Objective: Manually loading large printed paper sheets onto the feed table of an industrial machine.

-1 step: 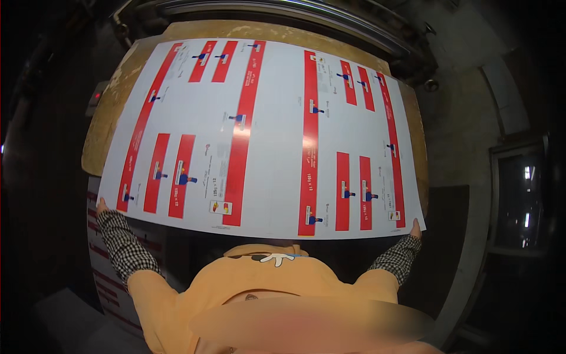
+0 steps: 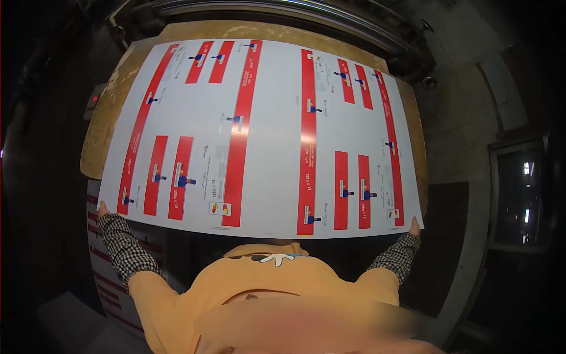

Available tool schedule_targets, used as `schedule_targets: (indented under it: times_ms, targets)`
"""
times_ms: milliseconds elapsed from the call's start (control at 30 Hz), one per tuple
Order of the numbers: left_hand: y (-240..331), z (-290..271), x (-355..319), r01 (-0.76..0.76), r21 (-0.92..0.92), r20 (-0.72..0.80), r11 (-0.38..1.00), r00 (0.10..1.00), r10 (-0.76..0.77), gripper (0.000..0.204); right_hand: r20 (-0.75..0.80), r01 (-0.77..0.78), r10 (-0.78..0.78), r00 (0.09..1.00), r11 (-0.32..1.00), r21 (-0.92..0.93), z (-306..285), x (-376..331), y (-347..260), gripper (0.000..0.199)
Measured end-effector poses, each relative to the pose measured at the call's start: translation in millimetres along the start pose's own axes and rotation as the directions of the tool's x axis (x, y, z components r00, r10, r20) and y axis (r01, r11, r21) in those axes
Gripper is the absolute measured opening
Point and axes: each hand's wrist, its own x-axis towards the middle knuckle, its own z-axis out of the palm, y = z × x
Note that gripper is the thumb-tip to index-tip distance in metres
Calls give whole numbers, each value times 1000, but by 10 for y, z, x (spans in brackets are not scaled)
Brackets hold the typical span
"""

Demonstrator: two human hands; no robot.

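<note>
A large white printed sheet (image 2: 271, 177) with red bars and small blue figures spreads over a worn wooden board (image 2: 94, 147). My left hand (image 2: 103, 209) grips its near left corner, and my right hand (image 2: 415, 225) grips the near right corner. Only part of each hand shows past the checked cuffs, with the fingers partly hidden at the paper. The sheet's near edge hangs past the board, just in front of my body.
Beyond the board runs a machine with long metal rollers (image 2: 283, 12). Lower left, beside my left forearm, lie more printed sheets (image 2: 109, 283) with red bars. A small red light (image 2: 95, 98) glows left of the board. Concrete floor (image 2: 466, 112) shows at the right.
The sheet has shifted very slightly to the left, mostly at its far side. Both hands keep their hold on the near corners and have barely moved.
</note>
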Motion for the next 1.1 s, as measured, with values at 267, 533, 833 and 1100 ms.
schedule_targets:
  times_ms: [267,533,833,1100]
  targets:
    - [-227,628,-824,286,-458,29,842,951,-308,64,-509,-191,59,858,959,-210,-40,218,131,72]
    - [-293,2072,-3693,589,-71,681,805,618,-392,52,-449,-312,274,851,950,-12,336,167,22,66]
    - [-375,3118,-4115,669,-1,949,743,235,-210,42,-221,-117,43,974,936,-332,167,823,126,63]
    - [-536,3015,-4248,533,-305,897,789,438,51,44,-269,-173,139,953,979,-108,196,76,244,67]
